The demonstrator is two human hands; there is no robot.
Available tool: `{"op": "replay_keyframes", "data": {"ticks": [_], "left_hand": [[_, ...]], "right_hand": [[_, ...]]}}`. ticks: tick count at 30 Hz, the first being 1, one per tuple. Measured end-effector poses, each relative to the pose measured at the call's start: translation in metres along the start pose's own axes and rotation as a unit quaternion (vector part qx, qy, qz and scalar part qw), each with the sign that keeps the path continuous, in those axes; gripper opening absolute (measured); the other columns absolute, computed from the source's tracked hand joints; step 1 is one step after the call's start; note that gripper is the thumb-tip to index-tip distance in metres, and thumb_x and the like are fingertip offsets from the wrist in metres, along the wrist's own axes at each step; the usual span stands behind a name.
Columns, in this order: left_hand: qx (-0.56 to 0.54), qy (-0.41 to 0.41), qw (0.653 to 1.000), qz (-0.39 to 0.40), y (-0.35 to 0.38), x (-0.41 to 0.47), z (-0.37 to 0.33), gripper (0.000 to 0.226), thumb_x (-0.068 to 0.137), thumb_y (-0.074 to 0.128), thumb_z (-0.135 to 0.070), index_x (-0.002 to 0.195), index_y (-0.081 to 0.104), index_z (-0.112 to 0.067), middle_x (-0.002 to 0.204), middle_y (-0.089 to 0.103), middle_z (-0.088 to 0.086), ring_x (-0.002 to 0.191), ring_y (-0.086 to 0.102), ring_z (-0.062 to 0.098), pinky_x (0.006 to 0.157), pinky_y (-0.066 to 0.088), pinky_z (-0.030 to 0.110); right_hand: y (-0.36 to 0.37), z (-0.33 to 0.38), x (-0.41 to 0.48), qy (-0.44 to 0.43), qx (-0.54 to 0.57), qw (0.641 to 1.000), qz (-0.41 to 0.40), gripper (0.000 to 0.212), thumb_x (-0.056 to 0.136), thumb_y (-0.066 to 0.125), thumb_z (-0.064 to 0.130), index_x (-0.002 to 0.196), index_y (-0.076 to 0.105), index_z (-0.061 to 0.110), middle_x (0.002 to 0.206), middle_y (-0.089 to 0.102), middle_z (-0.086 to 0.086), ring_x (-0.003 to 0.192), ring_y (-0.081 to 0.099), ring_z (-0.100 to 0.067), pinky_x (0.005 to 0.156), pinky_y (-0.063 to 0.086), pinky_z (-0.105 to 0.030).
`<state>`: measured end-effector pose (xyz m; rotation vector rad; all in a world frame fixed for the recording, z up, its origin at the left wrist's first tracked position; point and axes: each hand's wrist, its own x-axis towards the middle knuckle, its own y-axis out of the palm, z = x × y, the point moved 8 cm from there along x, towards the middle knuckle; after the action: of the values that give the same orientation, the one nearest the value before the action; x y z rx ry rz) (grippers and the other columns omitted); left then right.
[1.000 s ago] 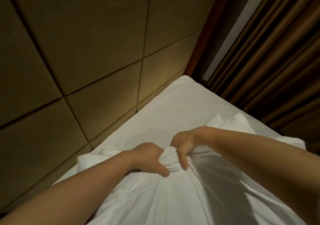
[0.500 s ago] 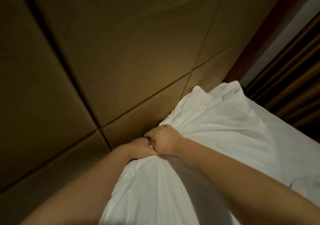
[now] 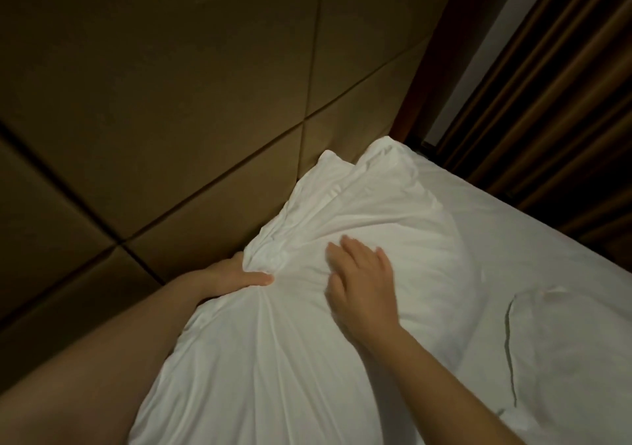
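Observation:
A white pillow (image 3: 260, 369) in a creased white case lies on the bed, its far end against the padded headboard. My left hand (image 3: 236, 278) grips a bunched fold of the case at the pillow's left edge, thumb on top, fingers hidden behind the cloth. My right hand (image 3: 362, 287) lies flat on the pillow's top with straight, spread fingers, a little to the right of the bunched fold.
A brown padded headboard (image 3: 171, 102) with dark seams fills the left and top. The white bed sheet (image 3: 530, 273) stretches to the right, with another white pillow (image 3: 574, 359) at the lower right. Brown curtains (image 3: 564, 102) hang beyond the bed's far edge.
Both hands gripped the bunched case together and carried the pillow toward the headboard. Now the pillow lies down; my right hand has let go and rests flat on it.

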<state>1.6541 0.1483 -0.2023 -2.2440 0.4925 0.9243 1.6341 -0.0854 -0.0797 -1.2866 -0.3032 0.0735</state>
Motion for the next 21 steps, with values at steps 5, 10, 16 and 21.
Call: {"op": "replay_keyframes", "data": {"ticks": [5,10,16,21], "left_hand": [[-0.010,0.002,1.000,0.011,0.001,-0.007,-0.008,0.125,0.046,0.067,-0.079,0.150,0.018,-0.029,0.149,0.033,-0.005,0.132,0.038,0.019,0.107,0.035,0.038],[-0.004,0.000,1.000,-0.005,0.000,-0.003,-0.007,0.125,0.044,0.063,-0.079,0.149,0.019,-0.028,0.150,0.032,-0.004,0.133,0.037,0.020,0.106,0.034,0.035],[-0.011,0.012,1.000,-0.013,0.002,0.000,-0.007,0.129,0.039,0.066,-0.082,0.148,0.023,-0.029,0.148,0.036,-0.005,0.131,0.040,0.019,0.102,0.036,0.034],[-0.013,0.004,1.000,-0.014,0.001,0.009,0.002,0.128,0.042,0.065,-0.082,0.149,0.021,-0.027,0.149,0.034,-0.004,0.132,0.039,0.020,0.105,0.036,0.036]], "right_hand": [[-0.009,-0.082,-0.078,0.237,0.057,0.966,-0.087,0.061,0.090,0.025,0.044,0.141,0.046,0.016,0.148,0.041,-0.010,0.135,0.035,-0.026,0.111,0.022,-0.047],[0.007,-0.051,-0.045,0.154,-0.028,0.988,-0.015,0.058,0.093,0.022,0.051,0.143,0.041,0.031,0.152,0.037,-0.002,0.141,0.026,-0.025,0.111,0.012,-0.049],[0.015,-0.022,-0.020,0.103,-0.009,0.994,0.028,0.065,0.090,0.011,0.060,0.146,0.033,0.036,0.158,0.023,0.004,0.147,0.013,-0.021,0.116,-0.002,-0.043],[0.012,-0.063,-0.073,0.250,0.031,0.967,-0.031,0.072,0.084,0.023,0.065,0.147,0.032,0.032,0.157,0.025,-0.004,0.145,0.017,-0.026,0.115,0.007,-0.045]]}}
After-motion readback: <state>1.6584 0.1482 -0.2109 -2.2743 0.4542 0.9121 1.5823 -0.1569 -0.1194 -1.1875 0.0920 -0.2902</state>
